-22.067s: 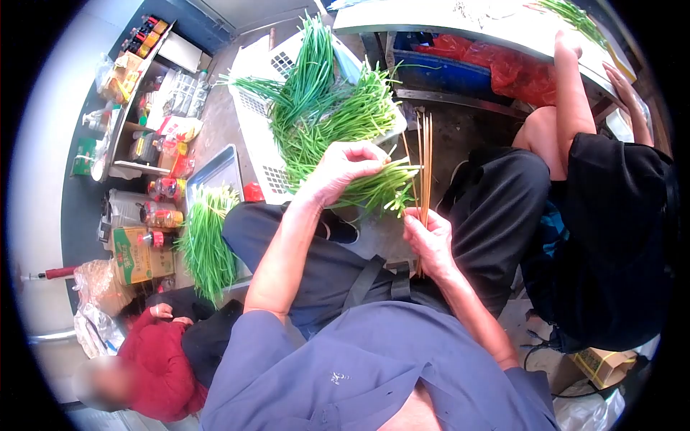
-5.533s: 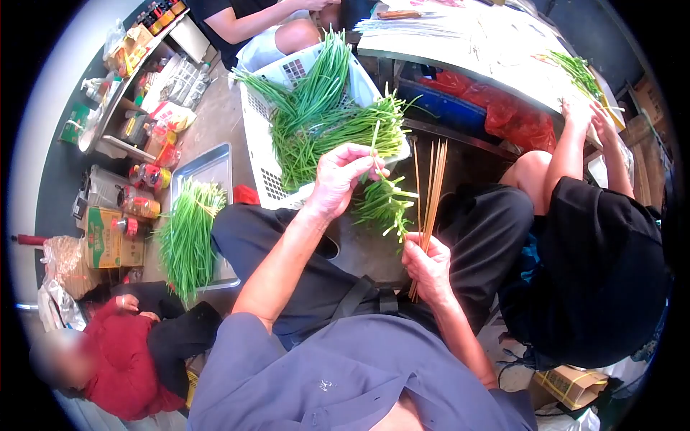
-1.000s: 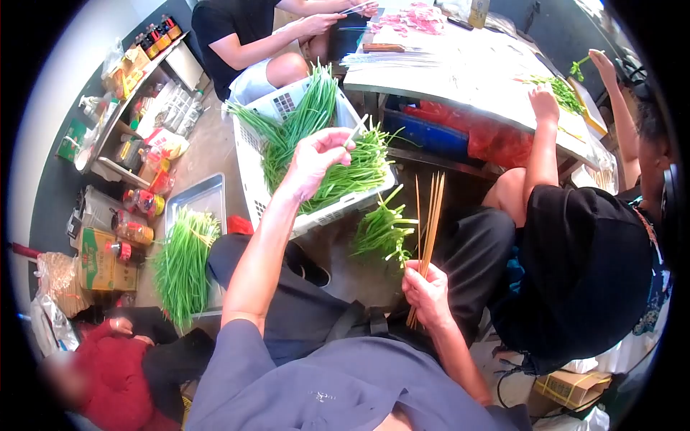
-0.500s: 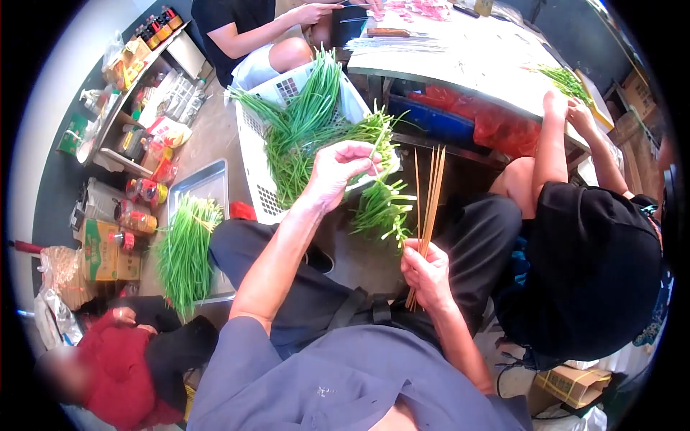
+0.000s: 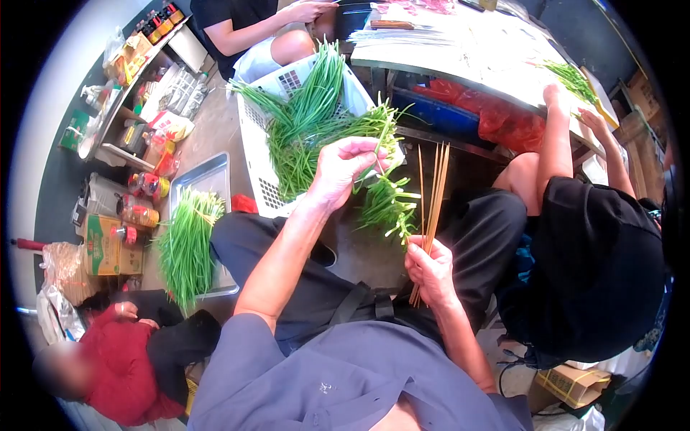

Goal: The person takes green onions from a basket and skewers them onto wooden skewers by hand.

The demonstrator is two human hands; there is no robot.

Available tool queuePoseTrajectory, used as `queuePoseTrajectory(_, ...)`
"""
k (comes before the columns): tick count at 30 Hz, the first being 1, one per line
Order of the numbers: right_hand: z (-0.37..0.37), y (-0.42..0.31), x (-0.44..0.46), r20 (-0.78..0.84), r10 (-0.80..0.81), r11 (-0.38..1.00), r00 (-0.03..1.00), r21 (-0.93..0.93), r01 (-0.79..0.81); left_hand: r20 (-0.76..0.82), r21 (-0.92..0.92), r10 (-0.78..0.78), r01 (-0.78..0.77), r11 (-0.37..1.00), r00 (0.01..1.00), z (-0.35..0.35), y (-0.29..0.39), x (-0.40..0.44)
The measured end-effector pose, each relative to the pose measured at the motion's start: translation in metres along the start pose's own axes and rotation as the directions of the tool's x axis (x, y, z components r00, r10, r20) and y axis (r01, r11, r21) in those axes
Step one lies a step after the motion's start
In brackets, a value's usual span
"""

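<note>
My right hand (image 5: 429, 269) is closed around several bamboo skewers (image 5: 437, 194) that point upward. From its fingertips a row of folded green chives (image 5: 388, 205) slants up and left, apparently threaded on a skewer that the greens mostly hide. At the upper end of that row my left hand (image 5: 348, 169) pinches with thumb and fingers, and a chive stalk shows at its fingertips. Exactly what lies inside the pinch is partly hidden. Just beyond the left hand, a white plastic crate (image 5: 253, 154) holds loose long chives (image 5: 305, 108).
A metal tray (image 5: 224, 179) with a chive bundle (image 5: 188, 248) lies left. Ahead is a white table (image 5: 489, 61) bearing skewers and meat. Co-workers sit ahead and at right; another person in red (image 5: 126, 366) is lower left. Bottles and boxes (image 5: 111, 244) line the left.
The view has shifted slightly. Both my hands keep nearly the same hold and pose. At right, the co-worker's hands have moved apart near the greens on the table.
</note>
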State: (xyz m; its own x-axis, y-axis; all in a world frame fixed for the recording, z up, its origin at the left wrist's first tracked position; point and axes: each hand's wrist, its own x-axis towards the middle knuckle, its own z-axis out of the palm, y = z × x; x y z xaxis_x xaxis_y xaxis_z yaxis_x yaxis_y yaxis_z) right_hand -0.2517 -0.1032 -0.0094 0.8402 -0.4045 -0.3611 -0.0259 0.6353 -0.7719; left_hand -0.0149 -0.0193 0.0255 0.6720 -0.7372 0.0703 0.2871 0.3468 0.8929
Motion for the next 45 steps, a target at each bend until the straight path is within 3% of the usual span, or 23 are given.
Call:
queuePoseTrajectory(17,-0.002,0.003,-0.004,-0.01,0.018,1.0,1.0,0.012,-0.018,-0.004,0.072,-0.027,0.027,0.997,1.0,-0.002,0.002,-0.006)
queuePoseTrajectory(21,-0.003,0.007,-0.002,-0.008,0.045,0.999,0.999,0.005,-0.045,0.007,0.131,-0.162,0.16,0.978,0.987,-0.003,0.008,-0.009)
queuePoseTrajectory(31,-0.001,0.002,-0.002,-0.011,0.082,0.997,0.997,-0.004,-0.082,0.075,0.147,-0.12,0.108,0.983,0.99,0.003,-0.008,-0.021)
queuePoseTrajectory(35,0.003,-0.007,-0.001,-0.021,0.054,0.997,0.998,-0.053,-0.055,0.04,0.192,-0.104,0.094,0.977,0.994,0.0,-0.001,-0.019)
queuePoseTrajectory(36,0.005,-0.011,0.0,-0.032,-0.026,0.989,0.999,-0.147,0.021,0.016,0.189,-0.085,0.081,0.979,0.996,-0.001,0.001,-0.017)
queuePoseTrajectory(39,0.008,-0.029,0.004,-0.009,-0.162,0.94,0.987,-0.305,0.152,0.073,0.044,-0.024,0.021,0.999,0.997,-0.003,0.01,-0.013)
queuePoseTrajectory(41,0.009,-0.05,0.003,0.022,-0.17,0.912,0.985,-0.374,0.166,0.152,-0.205,0.034,-0.002,0.979,0.988,-0.012,0.018,-0.006)
queuePoseTrajectory(43,0.013,-0.069,-0.001,0.112,-0.155,0.897,0.981,-0.401,0.188,0.137,-0.244,-0.021,0.054,0.968,0.99,-0.021,0.031,0.007)
queuePoseTrajectory(45,0.02,-0.086,-0.006,0.217,-0.117,0.896,0.969,-0.397,0.197,0.298,-0.169,0.026,0.026,0.985,0.954,-0.019,0.04,0.016)
